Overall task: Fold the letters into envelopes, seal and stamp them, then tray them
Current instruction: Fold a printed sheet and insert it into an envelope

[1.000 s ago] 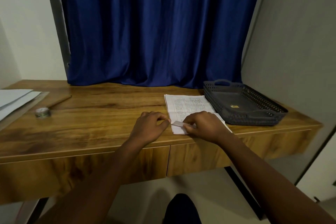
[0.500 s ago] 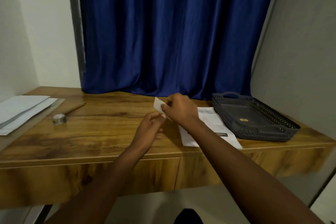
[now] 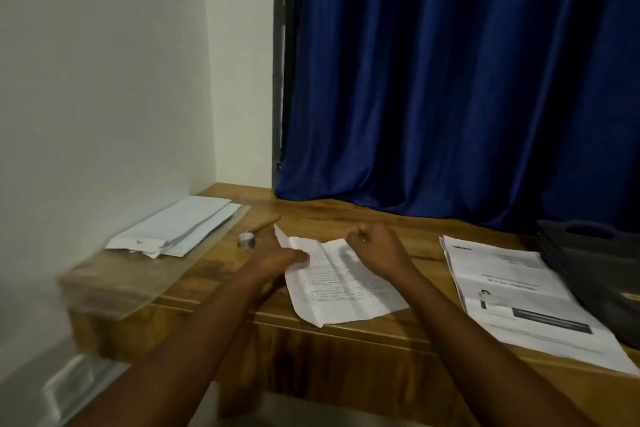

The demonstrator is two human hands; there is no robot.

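Letter (image 3: 341,282), thin limp printed sheet lying creased at the desk (image 3: 214,270) front edge, is being pinched at its top corners by left hand (image 3: 277,253) and curled-fingered right hand (image 3: 379,250); likely easily crumpled.

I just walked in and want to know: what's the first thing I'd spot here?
Probably the big blue curtain hanging behind the wooden desk. Next, the two hands in the middle: the left hand and right hand hold a printed letter at its far end. White envelopes lie at the desk's left end, and more printed sheets at the right.
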